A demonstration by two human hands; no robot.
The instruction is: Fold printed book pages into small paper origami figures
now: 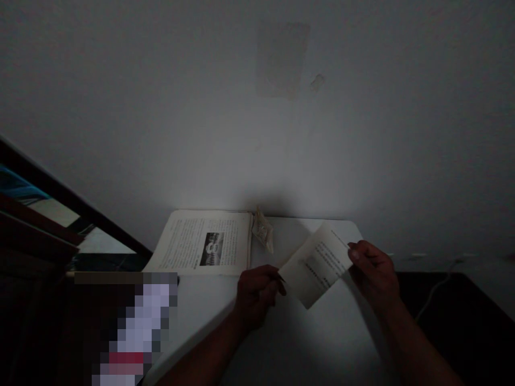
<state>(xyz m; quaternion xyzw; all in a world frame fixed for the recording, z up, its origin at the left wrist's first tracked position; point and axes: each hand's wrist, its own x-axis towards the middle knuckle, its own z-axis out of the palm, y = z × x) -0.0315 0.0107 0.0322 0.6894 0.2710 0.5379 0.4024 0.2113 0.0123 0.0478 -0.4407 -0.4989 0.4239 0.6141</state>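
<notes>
Between my two hands, a printed sheet of paper (pixel 317 265) is held tilted above the white table. My left hand (pixel 259 295) pinches its left edge between thumb and fingers. At the opposite edge, my right hand (pixel 372 268) grips it with the thumb on top. Text and a faint grey patch show on the sheet. Behind my left hand stands a small folded paper shape (pixel 263 230), pointed at its ends. Left of that lies a stack of printed pages or a book (pixel 181 241) with a dark picture on its upper page.
The white table (pixel 209 316) stands against a grey wall (pixel 201 107) with a patch mark on it. A dark rail (pixel 76 198) slants along the left side. At lower left is a pixelated area. A pale cable (pixel 432 292) hangs over a dark surface at right.
</notes>
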